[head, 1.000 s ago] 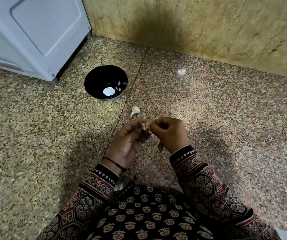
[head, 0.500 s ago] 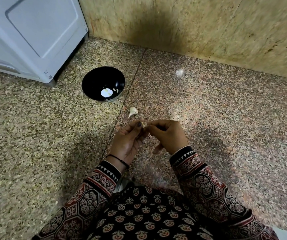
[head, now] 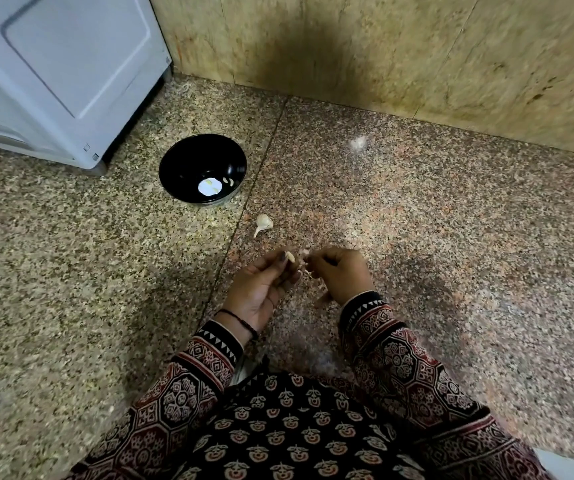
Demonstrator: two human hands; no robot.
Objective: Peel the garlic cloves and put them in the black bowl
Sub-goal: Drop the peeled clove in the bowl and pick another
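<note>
Whereas half a second ago the two hands were pressed together on one clove, they are now drawn slightly apart, on the person's side of the black bowl (head: 174, 161). The left hand (head: 261, 289) pinches the garlic clove (head: 290, 257) between thumb and curled fingertips, and the clove's visible side looks pale and smooth. The right hand (head: 341, 271) is curled tight, thumb and forefinger nipping a small scrap of skin (head: 304, 252) just beside the clove; whether that scrap is fully free I cannot tell. I judge that a strip of peel has just come away, so this clove is nearly ready for the bowl, though skin may remain on its hidden side. A few peeled cloves (head: 227, 181) already lie inside the bowl. The rest of the garlic bulb (head: 264, 221) sits on the floor (head: 417, 237) near the bowl, between it and the hands.
</note>
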